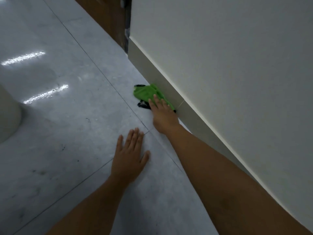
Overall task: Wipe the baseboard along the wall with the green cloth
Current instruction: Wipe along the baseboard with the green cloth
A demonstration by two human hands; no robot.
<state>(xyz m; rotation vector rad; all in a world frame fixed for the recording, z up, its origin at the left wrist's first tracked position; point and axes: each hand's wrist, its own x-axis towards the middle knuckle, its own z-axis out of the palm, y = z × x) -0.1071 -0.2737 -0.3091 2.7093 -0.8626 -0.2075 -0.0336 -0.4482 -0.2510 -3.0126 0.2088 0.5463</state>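
At centre frame the right hand (161, 114) presses flat, fingers extended, on the green cloth (147, 93) against the baseboard (171, 85); the left hand (130, 155) lies open, flat on the floor (67, 116) below; no writing shows.

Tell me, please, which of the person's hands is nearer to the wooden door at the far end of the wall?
Right. The right hand presses the green cloth at the baseboard, farther along toward the wooden door. The left hand lies flat on the floor, nearer the person.
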